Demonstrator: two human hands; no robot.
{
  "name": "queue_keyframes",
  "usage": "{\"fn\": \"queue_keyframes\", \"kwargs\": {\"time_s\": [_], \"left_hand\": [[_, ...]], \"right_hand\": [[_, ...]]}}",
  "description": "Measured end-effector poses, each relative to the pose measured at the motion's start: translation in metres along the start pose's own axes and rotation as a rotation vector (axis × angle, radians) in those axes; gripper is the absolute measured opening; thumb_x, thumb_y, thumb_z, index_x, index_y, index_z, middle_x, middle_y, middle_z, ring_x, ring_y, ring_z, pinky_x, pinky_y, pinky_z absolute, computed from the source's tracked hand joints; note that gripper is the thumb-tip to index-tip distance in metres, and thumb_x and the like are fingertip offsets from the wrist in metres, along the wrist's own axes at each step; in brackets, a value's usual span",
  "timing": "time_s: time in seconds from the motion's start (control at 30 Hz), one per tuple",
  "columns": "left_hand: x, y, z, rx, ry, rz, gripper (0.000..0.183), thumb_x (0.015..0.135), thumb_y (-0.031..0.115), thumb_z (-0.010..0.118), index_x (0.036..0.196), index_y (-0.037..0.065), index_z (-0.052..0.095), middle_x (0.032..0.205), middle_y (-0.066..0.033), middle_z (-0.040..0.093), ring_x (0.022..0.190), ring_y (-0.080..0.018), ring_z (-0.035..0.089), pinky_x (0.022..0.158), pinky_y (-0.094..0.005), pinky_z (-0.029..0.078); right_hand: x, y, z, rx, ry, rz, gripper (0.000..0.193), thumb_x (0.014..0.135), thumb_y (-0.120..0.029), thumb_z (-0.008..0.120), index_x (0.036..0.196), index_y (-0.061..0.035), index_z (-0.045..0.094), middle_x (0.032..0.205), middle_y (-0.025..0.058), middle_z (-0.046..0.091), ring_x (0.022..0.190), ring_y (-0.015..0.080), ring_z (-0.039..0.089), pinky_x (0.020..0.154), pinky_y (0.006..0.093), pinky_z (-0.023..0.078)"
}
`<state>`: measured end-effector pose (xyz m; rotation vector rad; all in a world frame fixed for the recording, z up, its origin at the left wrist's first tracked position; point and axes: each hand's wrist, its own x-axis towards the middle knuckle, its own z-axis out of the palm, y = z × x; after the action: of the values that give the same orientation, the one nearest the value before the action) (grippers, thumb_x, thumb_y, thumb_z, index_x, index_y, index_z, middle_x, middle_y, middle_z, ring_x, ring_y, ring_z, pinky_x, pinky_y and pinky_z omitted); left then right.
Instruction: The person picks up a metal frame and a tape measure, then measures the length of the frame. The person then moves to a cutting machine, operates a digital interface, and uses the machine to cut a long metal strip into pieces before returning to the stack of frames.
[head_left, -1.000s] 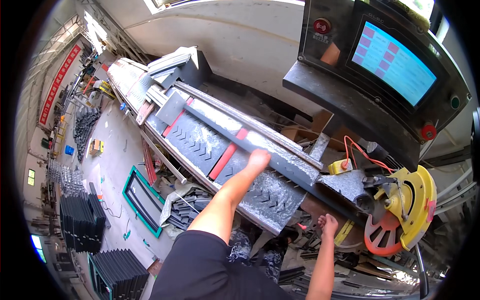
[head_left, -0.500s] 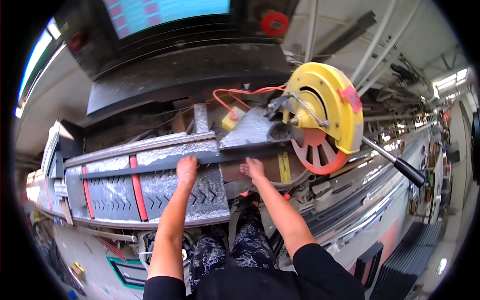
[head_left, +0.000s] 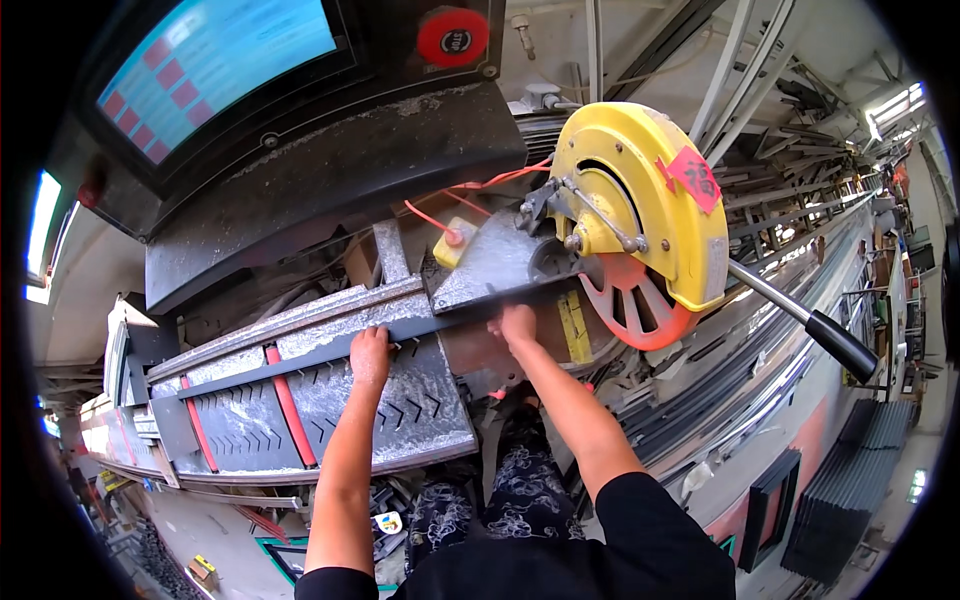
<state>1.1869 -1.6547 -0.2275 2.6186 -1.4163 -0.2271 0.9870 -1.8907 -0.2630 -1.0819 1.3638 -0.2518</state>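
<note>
A long dark metal profile (head_left: 300, 364) lies along the saw's feed table, its right part reaching toward the red blade guard (head_left: 632, 305). My left hand (head_left: 370, 356) is closed over the profile around its middle. Farther right, my right hand (head_left: 515, 326) has its fingers curled at the profile's near edge; its fingertips are slightly smeared. Just right of that hand stands the cut-off saw with a yellow housing (head_left: 640, 200), and a black-gripped lever (head_left: 840, 345) slants out to the right. The saw blade itself cannot be made out.
A control panel with a lit screen (head_left: 220, 75) and a red stop button (head_left: 452, 38) overhangs the far left. Two red strips cross the scuffed feed table (head_left: 400, 400). A yellow switch box (head_left: 455, 243) sits behind. Long metal profiles (head_left: 700, 375) are stacked at right.
My right hand has come up against the profile from just below it. My left hand stays on the profile. The whole view has shifted and tilted, with the screen farther left.
</note>
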Motion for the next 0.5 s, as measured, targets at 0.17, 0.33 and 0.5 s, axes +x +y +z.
{"fn": "queue_keyframes", "kwargs": {"time_s": [0.17,0.33,0.5], "left_hand": [[0.003,0.02,0.001,0.083,-0.016,-0.064,0.034,0.07,0.02,0.077,0.094,0.005,0.059,0.094,-0.0143,0.06,0.092,-0.0337,0.059,0.081,-0.0433,0.048],[0.03,0.093,0.008,-0.092,0.048,0.013,0.035,0.07,0.024,0.078,0.09,0.003,0.059,0.091,-0.0137,0.059,0.091,-0.0328,0.059,0.078,-0.043,0.049],[0.042,0.103,0.023,-0.039,0.087,0.061,0.034,0.065,0.026,0.08,0.086,0.006,0.062,0.086,-0.0105,0.062,0.085,-0.0304,0.061,0.074,-0.0426,0.049]], "right_hand": [[-0.003,-0.011,-0.002,0.062,-0.044,0.102,0.045,0.104,-0.033,0.043,0.079,0.0027,0.053,0.066,0.0168,0.067,0.046,0.0212,0.062,0.037,0.031,0.043],[-0.013,-0.017,0.001,0.021,-0.013,0.075,0.044,0.103,-0.033,0.045,0.08,0.0032,0.054,0.065,0.0158,0.066,0.046,0.021,0.062,0.036,0.0304,0.044],[-0.013,-0.008,-0.019,0.028,-0.036,0.08,0.034,0.101,-0.028,0.05,0.087,0.0023,0.056,0.068,0.0126,0.066,0.05,0.0191,0.063,0.042,0.0297,0.047]]}}
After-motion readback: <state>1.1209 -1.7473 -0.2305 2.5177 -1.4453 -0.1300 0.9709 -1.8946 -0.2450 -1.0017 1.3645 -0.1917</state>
